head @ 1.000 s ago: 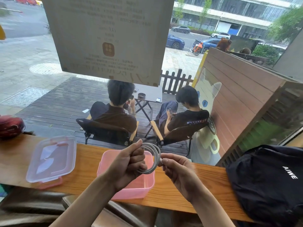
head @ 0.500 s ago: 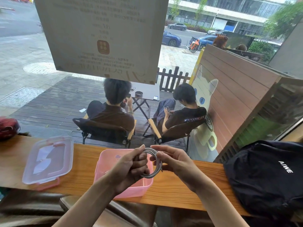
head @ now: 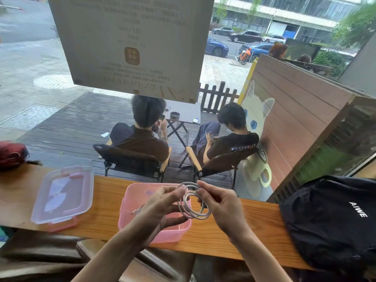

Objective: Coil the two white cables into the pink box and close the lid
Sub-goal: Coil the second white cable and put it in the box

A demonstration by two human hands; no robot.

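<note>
Both hands hold one coiled white cable (head: 193,204) above the right edge of the open pink box (head: 130,202). Left hand (head: 162,208): fingers pinched on the coil's left side. Right hand (head: 221,206): fingers closed on its right side. The box sits on the wooden counter (head: 254,231). The clear lid (head: 63,194) lies left of the box, apart from it. A black bag (head: 335,218) rests at the far right.

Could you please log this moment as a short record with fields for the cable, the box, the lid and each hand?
cable: white cable wound in loops, held above the box's right edge
box: pink box open on the wooden counter
lid: clear lid lying left of the box, apart from it
left hand: grip on the coil's left side
right hand: fingers pinching the coil's right side
bag: black bag at far right
</note>
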